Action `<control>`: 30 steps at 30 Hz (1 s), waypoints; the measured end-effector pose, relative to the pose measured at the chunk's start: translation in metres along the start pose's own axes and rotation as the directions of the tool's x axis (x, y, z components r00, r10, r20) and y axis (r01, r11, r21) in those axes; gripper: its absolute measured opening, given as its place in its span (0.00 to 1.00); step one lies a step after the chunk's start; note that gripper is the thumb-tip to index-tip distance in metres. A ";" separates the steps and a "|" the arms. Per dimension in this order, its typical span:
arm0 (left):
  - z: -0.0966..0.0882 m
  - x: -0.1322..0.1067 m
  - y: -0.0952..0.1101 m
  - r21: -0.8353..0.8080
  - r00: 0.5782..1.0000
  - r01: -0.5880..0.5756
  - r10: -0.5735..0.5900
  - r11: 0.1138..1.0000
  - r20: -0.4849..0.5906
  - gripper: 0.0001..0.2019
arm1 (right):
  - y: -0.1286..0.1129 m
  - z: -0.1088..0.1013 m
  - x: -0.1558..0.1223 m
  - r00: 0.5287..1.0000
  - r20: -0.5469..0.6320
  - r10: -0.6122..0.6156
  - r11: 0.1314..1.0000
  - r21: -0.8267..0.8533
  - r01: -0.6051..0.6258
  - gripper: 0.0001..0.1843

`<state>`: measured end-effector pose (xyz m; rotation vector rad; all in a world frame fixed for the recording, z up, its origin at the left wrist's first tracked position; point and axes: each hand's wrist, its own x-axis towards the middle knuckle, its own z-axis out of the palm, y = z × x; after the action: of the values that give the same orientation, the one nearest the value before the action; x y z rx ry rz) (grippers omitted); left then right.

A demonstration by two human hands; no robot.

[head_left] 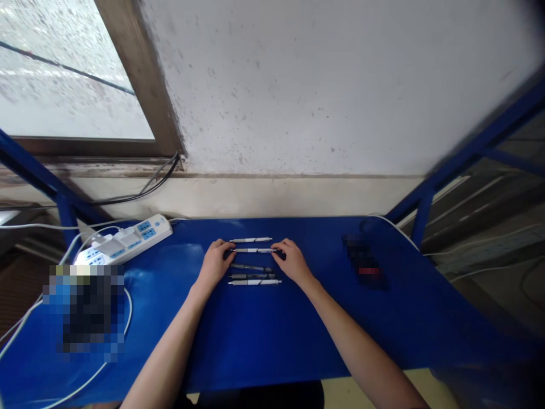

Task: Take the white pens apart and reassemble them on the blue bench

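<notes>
Together, the left hand (216, 263) and right hand (293, 262) are pinching one white pen (254, 250) by its two ends, the second from the far side in a row of five pens lying parallel, crosswise to the viewer, near the far edge of a blue table (255, 341). The left fingertips (225, 245) are pressing on the pen's left end and the right fingertips (276, 247) are closing on its right end, so the hands are standing apart by the pen's length; whether the pen is lifted cannot be told. One slim pen (250, 240) is lying just beyond, and three more pens (254, 276) are lying just nearer, untouched. Left of the row, a white power strip (128, 240) with blue switches is lying on the table, plugs seated and white cables (102, 363) trailing. Two pixelated objects are too blurred to identify.
</notes>
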<state>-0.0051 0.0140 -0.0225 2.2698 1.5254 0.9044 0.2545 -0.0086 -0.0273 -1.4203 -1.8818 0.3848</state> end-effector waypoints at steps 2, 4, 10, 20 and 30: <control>-0.001 0.000 0.001 -0.004 1.000 0.019 -0.019 1.000 0.005 0.08 | 0.001 0.000 0.000 1.000 0.000 0.006 1.000 0.011 -0.006 0.09; -0.001 0.000 0.003 -0.026 1.000 0.025 -0.024 0.999 0.011 0.08 | 0.001 0.001 0.000 1.000 -0.001 0.019 0.999 0.044 -0.018 0.09; 0.001 -0.002 0.009 -0.059 0.999 0.038 -0.038 0.998 -0.011 0.08 | 0.000 0.003 0.000 0.997 -0.066 0.030 0.993 0.114 -0.022 0.09; 0.003 -0.004 0.010 -0.012 0.998 0.062 -0.062 0.998 -0.029 0.08 | 0.002 0.003 -0.002 0.995 -0.101 0.018 0.999 0.028 -0.016 0.09; 0.002 -0.006 0.014 0.088 0.991 0.073 -0.063 0.993 -0.119 0.11 | -0.005 0.006 -0.003 0.996 -0.086 -0.016 0.999 0.033 0.019 0.13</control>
<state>0.0045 0.0035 -0.0186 2.2472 1.7169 0.9822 0.2473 -0.0114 -0.0294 -1.3756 -1.8098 0.3401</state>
